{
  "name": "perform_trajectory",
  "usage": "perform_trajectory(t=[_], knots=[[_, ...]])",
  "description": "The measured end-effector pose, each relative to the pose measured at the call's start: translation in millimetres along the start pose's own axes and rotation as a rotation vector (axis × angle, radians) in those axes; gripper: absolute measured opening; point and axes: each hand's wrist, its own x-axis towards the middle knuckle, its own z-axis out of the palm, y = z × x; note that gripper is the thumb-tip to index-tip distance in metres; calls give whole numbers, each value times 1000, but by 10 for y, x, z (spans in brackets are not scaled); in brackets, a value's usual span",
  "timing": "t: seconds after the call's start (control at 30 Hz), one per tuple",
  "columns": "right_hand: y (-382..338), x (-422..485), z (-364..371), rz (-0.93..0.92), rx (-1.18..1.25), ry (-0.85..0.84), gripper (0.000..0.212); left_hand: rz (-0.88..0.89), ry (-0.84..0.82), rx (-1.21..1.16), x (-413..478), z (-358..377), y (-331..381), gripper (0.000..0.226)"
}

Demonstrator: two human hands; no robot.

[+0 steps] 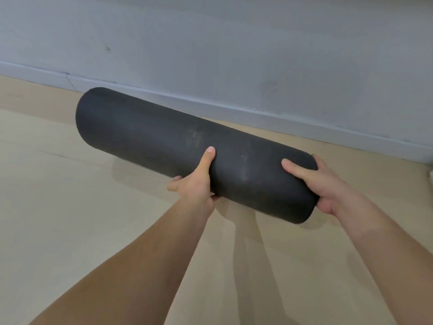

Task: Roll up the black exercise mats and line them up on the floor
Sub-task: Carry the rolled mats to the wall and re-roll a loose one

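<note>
Both hands, left hand (194,184) and right hand (328,184), grasp the rolled black mat (164,141) above the floor (70,207), likely to keep it from unrolling.

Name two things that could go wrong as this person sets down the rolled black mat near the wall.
1. Both the left hand and right hand hold the near half of the rolled black foam mat, so its far end could dip and hit the pale wooden floor first.
2. No strap shows around the roll; once the grip eases, it may unroll.
</note>
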Motion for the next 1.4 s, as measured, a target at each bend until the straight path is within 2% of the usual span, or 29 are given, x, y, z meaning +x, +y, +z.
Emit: perform_trajectory(t=[0.13,0.2,0.23,0.27,0.33,0.37,0.4,0.5,0.57,0.67,0.77,0.97,1.17,1.4], knots=[[-312,298,-331,-27,-62,25,73,-24,-52,74,-87,453,-53,106],[-364,432,-472,-24,-127,151,99,-10,-74,131,-61,637,-69,107],[-386,458,-509,-49,-247,253,108,0,-78,159,-32,731,-49,112],[-392,478,-540,-128,-452,330,108,9,-79,193,14,825,-25,119],[-413,451,-523,-393,-930,433,98,20,-110,291,159,1012,32,127],[-406,413,-458,-509,-1109,411,100,25,-141,345,228,1082,57,123],[-383,375,-351,-567,-1277,352,111,28,-172,394,261,1126,84,114],[-219,344,-38,-519,-1626,207,149,49,-215,481,248,1127,168,84],[-157,433,4,-517,-1659,247,156,65,-246,527,263,1052,181,74],[-226,592,-65,-553,-1641,303,151,117,-295,690,290,857,203,52],[-286,714,-76,-543,-1612,276,150,165,-267,816,328,605,263,43],[-341,719,-5,-528,-1602,233,150,198,-278,912,349,340,188,43],[-405,667,-17,-562,-1612,224,150,173,-334,840,269,399,46,57],[-700,836,-110,-601,-1582,214,147,183,-336,878,311,493,-178,69]])
